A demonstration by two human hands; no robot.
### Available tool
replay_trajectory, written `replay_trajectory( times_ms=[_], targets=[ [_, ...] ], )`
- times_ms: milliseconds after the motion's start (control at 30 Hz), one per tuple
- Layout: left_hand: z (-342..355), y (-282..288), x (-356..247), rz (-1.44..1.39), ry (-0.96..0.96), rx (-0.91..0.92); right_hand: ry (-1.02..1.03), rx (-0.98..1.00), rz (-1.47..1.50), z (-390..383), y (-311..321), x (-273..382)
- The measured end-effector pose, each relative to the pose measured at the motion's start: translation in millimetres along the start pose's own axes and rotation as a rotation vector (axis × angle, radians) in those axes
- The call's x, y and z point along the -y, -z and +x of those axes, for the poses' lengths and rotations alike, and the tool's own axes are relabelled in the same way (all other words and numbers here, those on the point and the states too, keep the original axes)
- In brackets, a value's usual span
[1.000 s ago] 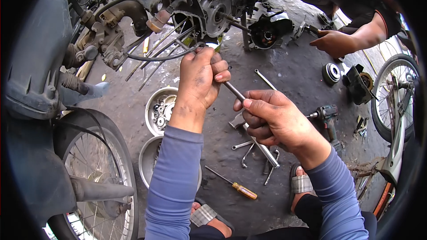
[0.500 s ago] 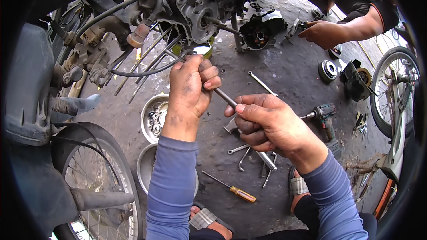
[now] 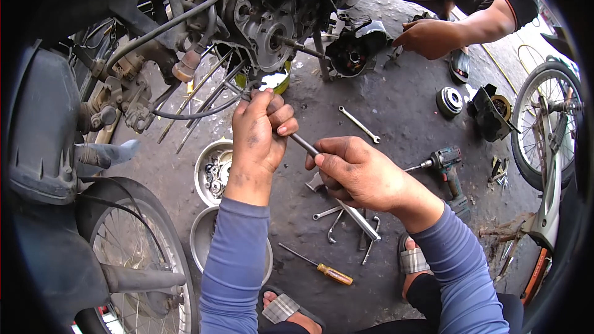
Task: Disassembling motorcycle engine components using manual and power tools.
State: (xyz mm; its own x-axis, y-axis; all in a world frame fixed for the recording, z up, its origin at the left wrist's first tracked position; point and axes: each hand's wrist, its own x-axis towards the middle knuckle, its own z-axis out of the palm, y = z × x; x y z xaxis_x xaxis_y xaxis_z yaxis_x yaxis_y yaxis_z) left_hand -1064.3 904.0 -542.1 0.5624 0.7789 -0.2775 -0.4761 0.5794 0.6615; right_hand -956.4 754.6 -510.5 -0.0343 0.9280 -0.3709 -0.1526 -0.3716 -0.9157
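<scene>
A slim grey metal rod [image 3: 304, 143] slants between my two hands below the motorcycle's opened engine [image 3: 263, 34]. My left hand [image 3: 258, 133] is closed around its upper part; what lies inside the fist is hidden. Lower down, my right hand [image 3: 365, 170] pinches the rod's near end between thumb and fingers. Just beyond the left fist are a small metal piece [image 3: 238, 90] and a black cable [image 3: 198, 115]; whether they join the rod I cannot tell. A shaft [image 3: 300, 46] sticks out of the engine above.
Steel bowls [image 3: 201, 176] with parts, a screwdriver [image 3: 334, 273], a spanner [image 3: 359, 125] and a cordless driver [image 3: 447, 173] lie on the floor. A co-worker's hand [image 3: 430, 38] is at the far right, near an engine cover [image 3: 352, 55]. A motorcycle wheel [image 3: 139, 235] stands left.
The view has shifted slightly. My right hand has turned, its back now more upward, while both hands keep hold of the rod. The co-worker's hand has moved a little.
</scene>
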Motion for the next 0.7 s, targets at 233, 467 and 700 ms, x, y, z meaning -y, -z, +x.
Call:
replay_trajectory(
  times_ms=[233,467,700],
  targets=[
    [4.6,2.0,1.6,-0.075,-0.011,0.030,0.114,-0.099,-0.374,-4.1,5.3,14.7],
    [0.5,0.6,1.5,-0.090,-0.003,0.045,0.217,-0.163,-0.489,-4.2,-7.1,15.5],
    [-1.4,3.2,-8.5,-0.115,0.070,0.102,-0.187,0.167,0.857,-9.3,-8.0,4.8]
  ],
)
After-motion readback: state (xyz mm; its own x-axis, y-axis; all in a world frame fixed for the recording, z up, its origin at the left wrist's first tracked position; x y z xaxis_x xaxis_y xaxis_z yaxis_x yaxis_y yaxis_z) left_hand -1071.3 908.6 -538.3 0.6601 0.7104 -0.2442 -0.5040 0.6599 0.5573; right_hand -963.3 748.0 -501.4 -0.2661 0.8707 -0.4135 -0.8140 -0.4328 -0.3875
